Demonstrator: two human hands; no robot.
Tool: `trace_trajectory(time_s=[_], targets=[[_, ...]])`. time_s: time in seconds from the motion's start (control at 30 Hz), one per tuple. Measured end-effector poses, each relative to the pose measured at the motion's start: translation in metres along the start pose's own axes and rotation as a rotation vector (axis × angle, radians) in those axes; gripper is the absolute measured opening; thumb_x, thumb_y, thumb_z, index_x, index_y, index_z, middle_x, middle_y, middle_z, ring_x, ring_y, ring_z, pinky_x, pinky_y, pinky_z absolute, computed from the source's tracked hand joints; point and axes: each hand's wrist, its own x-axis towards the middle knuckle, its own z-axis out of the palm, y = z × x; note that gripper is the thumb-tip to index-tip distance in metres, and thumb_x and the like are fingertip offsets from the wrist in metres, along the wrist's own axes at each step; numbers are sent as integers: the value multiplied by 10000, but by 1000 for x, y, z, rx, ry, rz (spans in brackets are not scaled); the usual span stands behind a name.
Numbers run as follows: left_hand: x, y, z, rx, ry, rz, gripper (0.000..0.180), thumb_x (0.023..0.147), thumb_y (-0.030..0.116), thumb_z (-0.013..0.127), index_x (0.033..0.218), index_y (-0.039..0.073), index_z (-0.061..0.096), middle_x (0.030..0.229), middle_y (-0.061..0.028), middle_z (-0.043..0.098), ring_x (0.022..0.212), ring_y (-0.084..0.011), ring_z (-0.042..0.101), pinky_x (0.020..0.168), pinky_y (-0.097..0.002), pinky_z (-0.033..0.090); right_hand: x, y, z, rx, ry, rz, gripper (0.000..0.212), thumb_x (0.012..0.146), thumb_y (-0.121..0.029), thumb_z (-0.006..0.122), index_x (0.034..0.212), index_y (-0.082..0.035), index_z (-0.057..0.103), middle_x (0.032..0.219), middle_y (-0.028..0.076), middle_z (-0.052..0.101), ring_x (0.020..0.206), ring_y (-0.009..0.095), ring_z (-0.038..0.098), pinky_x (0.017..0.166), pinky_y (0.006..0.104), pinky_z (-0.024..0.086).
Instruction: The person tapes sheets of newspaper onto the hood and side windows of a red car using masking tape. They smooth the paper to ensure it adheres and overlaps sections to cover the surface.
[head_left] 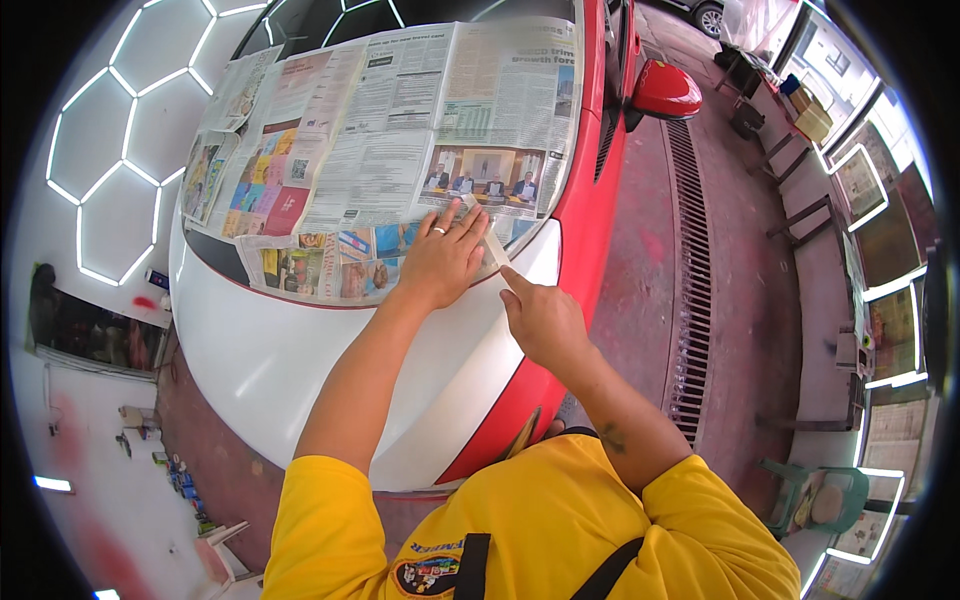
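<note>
Sheets of newspaper [385, 110] cover the windscreen of a car with a white hood [300, 350] and red sides. My left hand [443, 255] lies with its fingers stretched on the newspaper's lower right part, with a ring on one finger. Beside its fingertips a pale strip of masking tape [492, 243] slants down across the paper's edge toward the white corner of the car. My right hand [545, 318] is at the strip's lower end, its index finger and thumb at the tape and its other fingers curled in.
The red side mirror [667, 90] sticks out at the car's right. A floor drain grate [690, 280] runs alongside. A green plastic chair [822, 498] stands at the lower right. Hexagonal lights [125, 130] line the left wall, with bottles and cans [182, 485] on the floor below.
</note>
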Motion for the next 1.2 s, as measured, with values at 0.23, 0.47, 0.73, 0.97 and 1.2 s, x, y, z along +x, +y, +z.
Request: trace_trajectory(time_s=[0.23, 0.47, 0.73, 0.97, 1.2], targets=[[8, 12, -4, 95, -109, -84, 639, 1206, 494, 432, 1705, 109, 537, 1768, -69, 531, 1713, -411, 320, 1377, -712, 117, 10, 3, 0, -56, -53, -32, 444, 1153, -284, 555, 1541, -108, 679, 1014, 248, 822, 976, 449, 804, 925, 567, 631], [10, 29, 4, 81, -100, -226, 805, 1115, 664, 541, 1697, 107, 546, 1785, -60, 509, 1722, -398, 304, 1365, -759, 63, 7, 7, 0, 70, -3, 12, 399, 1152, -306, 564, 1458, -126, 748, 1045, 265, 814, 962, 487, 782, 911, 598, 607], [12, 32, 8, -3, -70, -293, 798, 1056, 654, 655, 1658, 133, 602, 1743, -38, 567, 1699, -396, 363, 1339, -799, 91, -2, 7, 50, -146, 181, -307, 263, 1041, -148, 681, 1295, -178, 739, 748, 66, 745, 582, 328, 712, 539, 474, 563], [4, 24, 9, 39, -14, -255, 790, 1080, 661, 635, 1664, 130, 599, 1762, -37, 542, 1700, -415, 351, 1327, -811, 90, -57, -25, 58, 15, 175, -763, 281, 964, -53, 723, 1235, -127, 736, 712, 12, 703, 544, 225, 680, 481, 404, 497], [-36, 44, -11, -17, 228, -199, 811, 1101, 574, 669, 1746, 129, 460, 1819, -219, 384, 1700, -492, 296, 1341, -733, 203, -65, 36, 8, 189, 288, -592, 386, 989, 3, 746, 1370, -59, 730, 805, 99, 749, 691, 330, 714, 646, 442, 519]])
